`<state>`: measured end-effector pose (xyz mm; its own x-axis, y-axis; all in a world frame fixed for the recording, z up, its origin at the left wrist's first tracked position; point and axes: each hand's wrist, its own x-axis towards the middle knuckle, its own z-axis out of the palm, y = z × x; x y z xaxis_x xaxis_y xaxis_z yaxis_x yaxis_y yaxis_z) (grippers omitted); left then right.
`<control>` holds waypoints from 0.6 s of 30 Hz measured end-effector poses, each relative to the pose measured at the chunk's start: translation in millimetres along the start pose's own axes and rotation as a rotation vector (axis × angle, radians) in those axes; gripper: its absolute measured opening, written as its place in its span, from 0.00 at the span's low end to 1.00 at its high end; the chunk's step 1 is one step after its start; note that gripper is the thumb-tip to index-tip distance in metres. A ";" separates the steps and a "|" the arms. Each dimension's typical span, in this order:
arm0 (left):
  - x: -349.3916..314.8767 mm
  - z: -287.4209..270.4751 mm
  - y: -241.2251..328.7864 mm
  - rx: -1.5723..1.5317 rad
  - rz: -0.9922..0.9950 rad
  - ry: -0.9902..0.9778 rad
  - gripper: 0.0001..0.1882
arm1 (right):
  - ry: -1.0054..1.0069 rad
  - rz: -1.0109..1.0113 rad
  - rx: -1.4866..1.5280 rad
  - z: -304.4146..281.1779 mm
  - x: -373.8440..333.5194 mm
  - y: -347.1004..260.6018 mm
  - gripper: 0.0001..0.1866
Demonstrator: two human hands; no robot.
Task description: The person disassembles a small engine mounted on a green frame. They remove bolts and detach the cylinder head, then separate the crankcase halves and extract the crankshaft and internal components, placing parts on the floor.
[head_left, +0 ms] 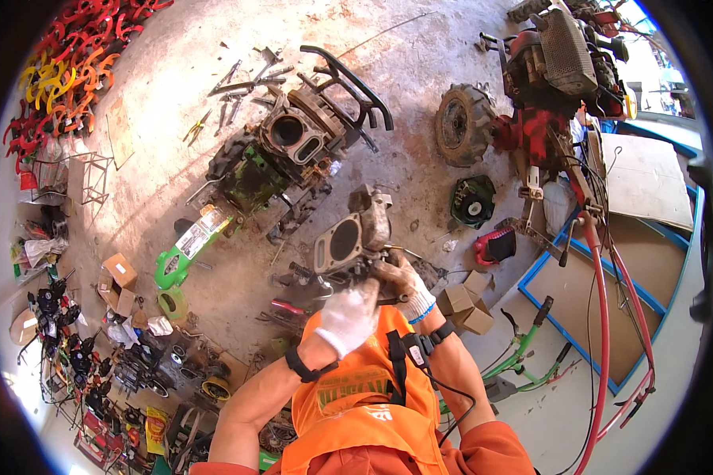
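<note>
In front of my body I hold a grimy metal engine cylinder [370, 226], its flat face with a round bore turned up and to the left. My left hand [350, 315], in a white work glove, is closed at the cylinder's near edge; its fingertips are partly hidden. My right hand [406, 283], in a dirt-stained glove with a blue-edged cuff, grips the near right side. Beyond them on the floor stands a partly dismantled engine [281, 150] with a round opening, an oblong opening beside it and a black tube frame [364, 83].
Wrenches and other hand tools [245, 85] lie past the engine, with pliers [197, 127] nearby. A green cover [190, 247] lies left. A wheeled tiller [531, 119] stands right, near a black-and-green round part [473, 201]. An open cardboard box [466, 305] sits by my right arm.
</note>
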<state>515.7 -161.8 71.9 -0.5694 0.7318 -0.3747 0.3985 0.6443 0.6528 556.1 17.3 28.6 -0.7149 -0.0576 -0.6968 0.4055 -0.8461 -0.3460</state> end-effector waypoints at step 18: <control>-17.7 -97.3 -0.2 0.369 0.090 0.264 0.28 | 0.148 0.139 0.446 -87.1 -4.2 53.4 0.22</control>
<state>455.7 -196.5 142.5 -0.6650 0.7378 -0.1157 0.6572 0.6517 0.3787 630.3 18.5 -41.8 -0.5693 -0.1379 -0.8105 0.1852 -0.9820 0.0370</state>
